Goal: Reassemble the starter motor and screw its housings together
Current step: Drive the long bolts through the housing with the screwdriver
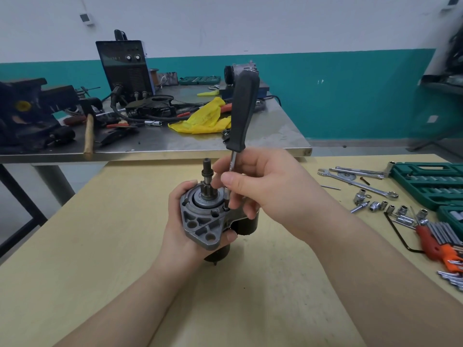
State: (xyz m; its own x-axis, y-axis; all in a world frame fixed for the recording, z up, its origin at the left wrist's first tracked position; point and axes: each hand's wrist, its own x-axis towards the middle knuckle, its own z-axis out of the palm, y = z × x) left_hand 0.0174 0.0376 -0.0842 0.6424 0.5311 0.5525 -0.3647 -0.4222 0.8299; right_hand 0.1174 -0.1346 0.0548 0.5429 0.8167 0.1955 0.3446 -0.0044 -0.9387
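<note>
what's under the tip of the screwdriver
The screwdriver tip sits in a hole at the edge of the starter motor front housing, beside the pinion shaft. The right hand pinches the shank; any screw below is hidden. The left hand holds the motor.

- housing (200, 222): cast alu, matt grey, rough
- screwdriver (243, 108): matt black plastic handle, shiny steel shaft
- tabletop (100, 246): smooth pale wood
- wrench (360, 184): glossy chrome

The starter motor (209, 216) stood upright near the middle of the surface (105, 246), with loose sockets (375, 205), wrenches (355, 180) and a socket case (431, 181) lying to its right. Behind stood a metal bench (275, 131) carrying a welding machine (125, 68), a hammer (89, 132) and a vise (27, 111) at its left.
</note>
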